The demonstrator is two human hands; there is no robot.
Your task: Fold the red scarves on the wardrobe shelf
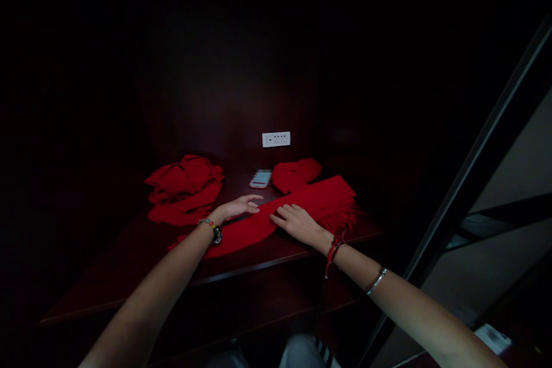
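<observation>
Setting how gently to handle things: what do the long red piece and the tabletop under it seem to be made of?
The long red piece looks like soft, matt fabric, perhaps knitted or woven: it lies flat and has loose fringe at the right. The tabletop looks like dark reddish wood or laminate, its front edge faintly glossy; dim light leaves which open.

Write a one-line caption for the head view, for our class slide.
Two bare hands on a red fringed cloth laid across a dark tabletop.

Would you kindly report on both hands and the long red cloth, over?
Long red cloth laid out; left hand open at far edge, right hand open on top; phone beyond, untouched.
</observation>
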